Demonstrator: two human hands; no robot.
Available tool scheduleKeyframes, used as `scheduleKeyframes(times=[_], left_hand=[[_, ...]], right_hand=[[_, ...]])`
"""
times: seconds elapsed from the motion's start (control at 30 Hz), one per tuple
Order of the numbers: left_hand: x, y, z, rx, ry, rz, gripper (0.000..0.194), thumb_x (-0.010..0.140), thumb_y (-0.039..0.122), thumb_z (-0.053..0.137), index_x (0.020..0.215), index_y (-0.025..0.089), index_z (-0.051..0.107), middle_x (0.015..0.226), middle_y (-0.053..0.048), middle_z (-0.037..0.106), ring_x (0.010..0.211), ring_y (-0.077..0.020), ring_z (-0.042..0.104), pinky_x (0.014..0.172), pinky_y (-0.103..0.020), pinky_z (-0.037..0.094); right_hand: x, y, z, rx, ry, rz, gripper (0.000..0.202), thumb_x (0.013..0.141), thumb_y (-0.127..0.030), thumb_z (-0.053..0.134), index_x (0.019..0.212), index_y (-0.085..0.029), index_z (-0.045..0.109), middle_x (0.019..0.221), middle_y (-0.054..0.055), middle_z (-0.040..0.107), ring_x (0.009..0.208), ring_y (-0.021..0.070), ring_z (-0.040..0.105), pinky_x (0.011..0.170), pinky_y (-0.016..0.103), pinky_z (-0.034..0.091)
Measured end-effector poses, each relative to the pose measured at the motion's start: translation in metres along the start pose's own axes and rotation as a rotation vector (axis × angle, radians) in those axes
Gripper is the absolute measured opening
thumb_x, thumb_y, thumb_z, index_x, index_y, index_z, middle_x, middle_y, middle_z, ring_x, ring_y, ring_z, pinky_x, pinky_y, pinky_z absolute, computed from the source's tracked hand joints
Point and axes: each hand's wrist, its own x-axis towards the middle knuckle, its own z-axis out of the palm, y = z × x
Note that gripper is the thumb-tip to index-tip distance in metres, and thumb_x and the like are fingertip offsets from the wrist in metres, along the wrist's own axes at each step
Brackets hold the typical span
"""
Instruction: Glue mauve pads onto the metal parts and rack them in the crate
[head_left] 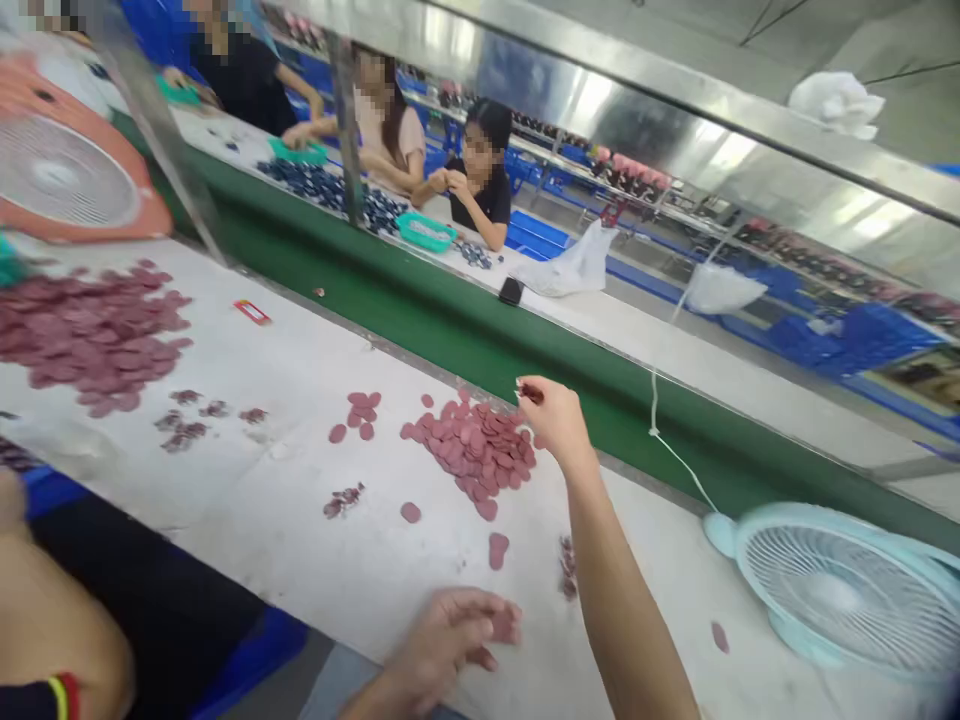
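My left hand (442, 640) is closed near the table's front edge, with flat maroon oval discs (506, 625) between thumb and fingers. My right hand (556, 412) reaches out over the far edge of the table, its fingers pinched on a small dark red piece (531, 393) whose kind I cannot make out. Just left of that hand lies a loose pile of maroon discs (472, 445). A single disc (410, 512) and an overlapping pair (498, 550) lie nearer to me. Small dark red scraps (568, 568) are partly covered by my right forearm.
A larger disc pile (105, 340) spreads at left, near an orange fan (71, 170). A pale blue fan (832, 590) stands at right, with a white cord (679, 455) beside it. Beyond the green belt (390, 320), several people work at a table with teal baskets (426, 232).
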Motion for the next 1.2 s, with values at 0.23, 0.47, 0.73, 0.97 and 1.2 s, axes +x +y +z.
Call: scheduleKeyframes(times=[0.23, 0.47, 0.73, 0.97, 1.2], left_hand=[[0.016, -0.042, -0.001, -0.104, -0.034, -0.067, 0.026, 0.076, 0.030, 0.078, 0.097, 0.015, 0.074, 0.116, -0.019, 0.073, 0.097, -0.0255, 0.073, 0.066, -0.024, 0.050], [0.009, -0.040, -0.006, -0.139, -0.028, -0.031, 0.022, 0.081, 0.025, 0.075, 0.101, 0.015, 0.073, 0.118, -0.017, 0.073, 0.101, -0.0251, 0.072, 0.067, -0.022, 0.051], [0.011, -0.049, -0.013, -0.152, -0.004, 0.016, 0.023, 0.081, 0.021, 0.075, 0.103, 0.015, 0.072, 0.120, -0.016, 0.073, 0.100, -0.0244, 0.073, 0.064, -0.020, 0.052], [0.013, -0.054, -0.016, -0.121, 0.041, 0.025, 0.022, 0.081, 0.021, 0.075, 0.102, 0.017, 0.072, 0.119, -0.014, 0.073, 0.099, -0.0230, 0.073, 0.062, -0.018, 0.054], [0.016, -0.052, -0.011, -0.085, 0.087, 0.007, 0.021, 0.081, 0.021, 0.075, 0.102, 0.018, 0.073, 0.115, -0.013, 0.075, 0.096, -0.0219, 0.074, 0.060, -0.017, 0.055]], right_hand=[[-0.190, 0.092, -0.007, -0.069, -0.098, 0.266, 0.032, 0.074, -0.009, 0.048, 0.092, -0.020, 0.072, 0.083, 0.004, 0.074, 0.073, 0.0157, 0.065, 0.068, 0.025, 0.047], [-0.273, 0.102, 0.036, 0.003, 0.014, 0.260, 0.045, 0.086, -0.013, 0.043, 0.127, -0.020, 0.061, 0.130, 0.011, 0.062, 0.121, 0.0221, 0.058, 0.105, 0.042, 0.047], [-0.356, 0.050, 0.097, 0.053, 0.111, 0.162, 0.047, 0.097, -0.025, 0.044, 0.144, -0.019, 0.045, 0.158, 0.011, 0.037, 0.148, 0.0313, 0.029, 0.117, 0.057, 0.037], [-0.391, 0.046, 0.063, 0.137, 0.169, 0.278, 0.037, 0.098, -0.026, 0.043, 0.133, -0.021, 0.054, 0.141, 0.011, 0.055, 0.134, 0.0273, 0.048, 0.110, 0.050, 0.046], [-0.378, 0.075, 0.038, 0.222, 0.042, 0.508, 0.028, 0.095, -0.030, 0.046, 0.116, -0.021, 0.063, 0.099, 0.007, 0.068, 0.086, 0.0210, 0.066, 0.081, 0.038, 0.053]])
